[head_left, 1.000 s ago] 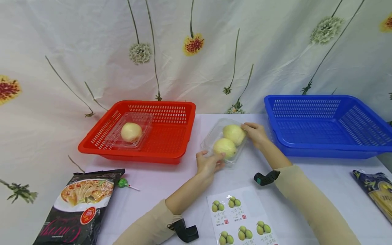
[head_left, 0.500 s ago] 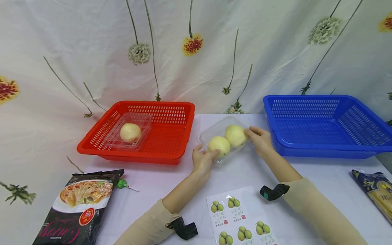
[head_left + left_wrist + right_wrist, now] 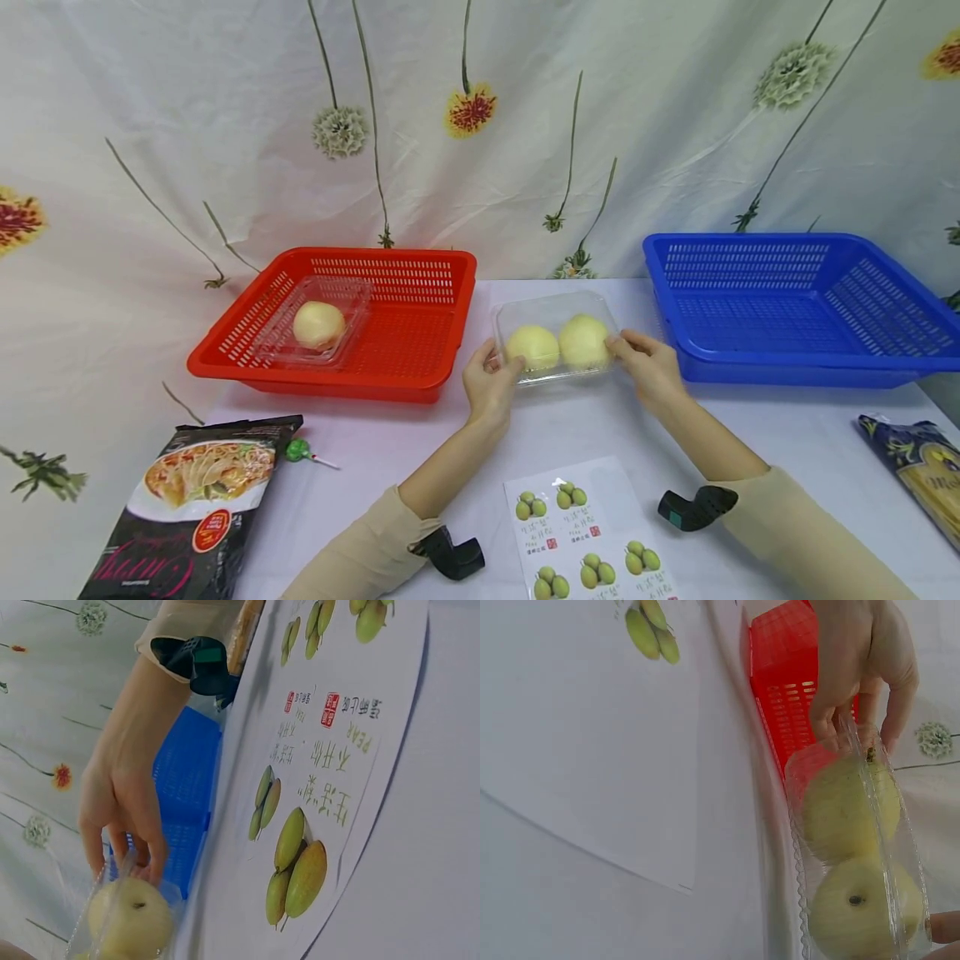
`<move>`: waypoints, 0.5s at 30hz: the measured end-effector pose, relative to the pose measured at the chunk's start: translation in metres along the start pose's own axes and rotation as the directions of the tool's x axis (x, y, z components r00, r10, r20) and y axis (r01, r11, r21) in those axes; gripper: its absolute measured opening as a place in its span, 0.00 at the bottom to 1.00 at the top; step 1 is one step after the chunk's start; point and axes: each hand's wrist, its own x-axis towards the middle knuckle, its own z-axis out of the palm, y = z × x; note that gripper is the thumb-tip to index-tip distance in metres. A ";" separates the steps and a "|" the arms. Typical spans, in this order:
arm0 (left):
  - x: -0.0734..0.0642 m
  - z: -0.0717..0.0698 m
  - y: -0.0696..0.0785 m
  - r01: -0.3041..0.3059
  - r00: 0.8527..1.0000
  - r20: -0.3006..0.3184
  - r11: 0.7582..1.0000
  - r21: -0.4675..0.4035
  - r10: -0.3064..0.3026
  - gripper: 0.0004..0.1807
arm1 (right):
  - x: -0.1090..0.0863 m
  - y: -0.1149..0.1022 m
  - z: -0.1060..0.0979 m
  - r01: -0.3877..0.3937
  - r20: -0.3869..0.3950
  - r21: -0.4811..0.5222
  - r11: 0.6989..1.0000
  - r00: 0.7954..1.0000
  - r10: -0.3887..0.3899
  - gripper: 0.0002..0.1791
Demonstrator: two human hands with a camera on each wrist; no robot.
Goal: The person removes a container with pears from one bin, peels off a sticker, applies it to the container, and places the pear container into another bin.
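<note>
Far left on the white cloth-covered bench [image 3: 375, 433], a black plastic noodle packet [image 3: 202, 500] lay just beside a small green lollipop [image 3: 297, 450]. Beyond them, a red perforated plastic basket [image 3: 360, 383] held a clear plastic box with one pale yellow round fruit [image 3: 318, 323]. Right of that basket, the left hand [image 3: 491, 387] had its fingers closed in a pinch on the near left corner of a clear rectangular plastic container [image 3: 551, 308]. Container sat between the two baskets, tilted towards the wearer, two pale yellow round fruits [image 3: 585, 340] touching inside; could not tell whether its lower edge met the bench. Main worry: thin walls flexing under edge-only grips, the fruits rolling and dragging one end down. Too hard a squeeze might also spring the seam. Below lay a white sheet printed with green pears [image 3: 588, 533]. The right hand [image 3: 651, 371] pinched the container's right edge, fingers bent; uneven pull there could twist it loose. Just beside, a blue perforated plastic basket [image 3: 795, 367], whose rim might catch those knuckles. Far right, a dark blue-and-yellow packet [image 3: 918, 467].
</note>
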 end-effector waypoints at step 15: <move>0.000 -0.005 -0.003 0.001 0.999 0.044 0.998 0.065 -0.004 0.33 | -0.016 0.005 -0.002 0.010 0.035 -0.064 0.998 0.999 -0.008 0.34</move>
